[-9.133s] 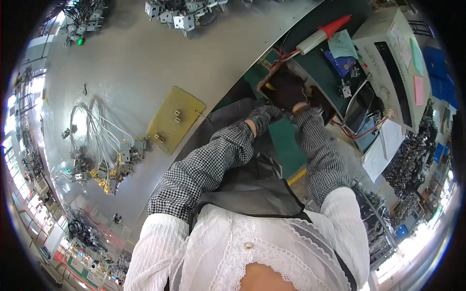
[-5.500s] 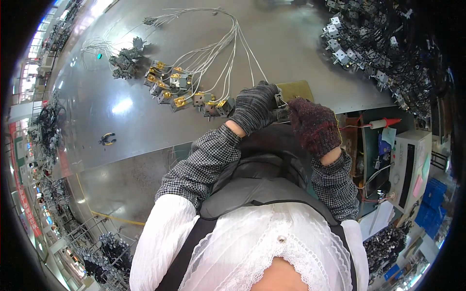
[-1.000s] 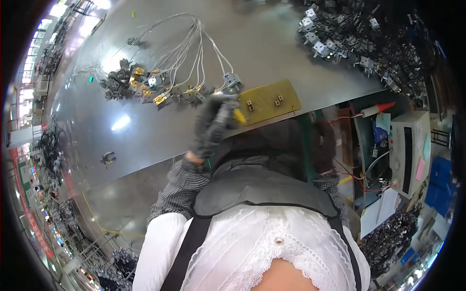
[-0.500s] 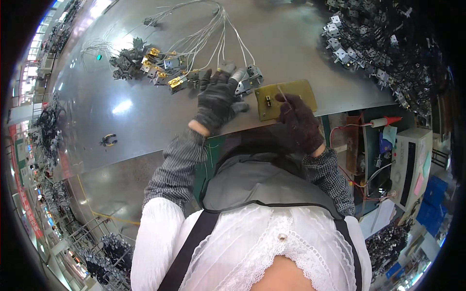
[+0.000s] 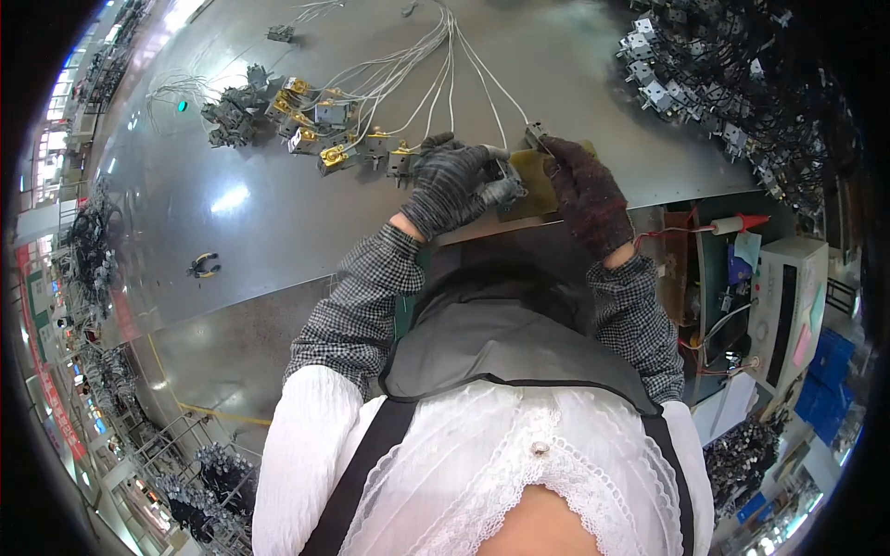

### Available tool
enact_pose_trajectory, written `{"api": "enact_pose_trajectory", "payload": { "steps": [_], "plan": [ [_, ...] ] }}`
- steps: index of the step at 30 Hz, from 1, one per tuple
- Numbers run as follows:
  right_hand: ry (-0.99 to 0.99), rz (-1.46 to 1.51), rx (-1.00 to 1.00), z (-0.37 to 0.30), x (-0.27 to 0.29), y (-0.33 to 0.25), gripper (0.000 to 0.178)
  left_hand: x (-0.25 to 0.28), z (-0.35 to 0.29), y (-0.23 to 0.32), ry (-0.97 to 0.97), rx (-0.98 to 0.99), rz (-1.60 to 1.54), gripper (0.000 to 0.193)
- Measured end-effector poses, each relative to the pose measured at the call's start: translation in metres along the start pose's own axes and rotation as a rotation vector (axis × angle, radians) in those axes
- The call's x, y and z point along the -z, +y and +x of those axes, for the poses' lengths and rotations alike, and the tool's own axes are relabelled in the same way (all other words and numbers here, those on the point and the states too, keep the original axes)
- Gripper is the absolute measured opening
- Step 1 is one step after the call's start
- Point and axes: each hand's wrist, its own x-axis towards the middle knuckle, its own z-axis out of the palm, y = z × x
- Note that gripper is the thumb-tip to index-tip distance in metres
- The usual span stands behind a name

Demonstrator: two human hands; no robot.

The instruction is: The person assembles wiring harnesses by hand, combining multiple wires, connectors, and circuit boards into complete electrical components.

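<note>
My left hand [image 5: 450, 185], in a grey striped glove, pinches a small grey metal part [image 5: 511, 176] on a white wire above the left side of an olive-yellow plate [image 5: 531, 199]. My right hand [image 5: 590, 199], in a dark maroon glove, holds another grey metal part [image 5: 535, 135] at the plate's far edge, also wired in white. Both hands cover much of the plate. Left of my left hand lies a row of wired metal parts [image 5: 336, 156], some with gold-coloured pieces. Their white wires [image 5: 436, 51] gather toward the far side of the metal table [image 5: 278, 222].
A big pile of black-cabled metal parts [image 5: 663, 83] fills the table's far right. Cutting pliers [image 5: 203, 266] lie near the left front edge. To my right are a red-tipped probe [image 5: 742, 224] on a red lead and a beige box-shaped device [image 5: 786, 315].
My right hand has moved up and grips a wired part. My left hand has shifted right, turned, and now pinches a part over the plate. The white wires have spread rightward.
</note>
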Motion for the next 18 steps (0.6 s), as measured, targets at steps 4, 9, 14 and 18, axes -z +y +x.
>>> {"api": "enact_pose_trajectory", "payload": {
  "steps": [4,9,14,18],
  "plan": [
    [0.044,0.025,0.064,-0.001,0.005,0.0,0.029,0.005,0.008,-0.009,-0.048,0.049,-0.172,0.044],
    [-0.01,0.06,-0.05,-0.009,0.014,-0.01,0.028,0.011,0.017,0.001,-0.124,-0.04,0.061,0.044],
    [-0.085,0.17,-0.218,-0.019,0.027,-0.026,0.029,0.009,0.028,0.025,-0.182,-0.133,0.303,0.048],
    [-0.08,-0.153,0.019,-0.025,0.036,-0.035,0.025,-0.005,0.023,0.046,-0.158,-0.09,0.366,0.05]
  ]
}}
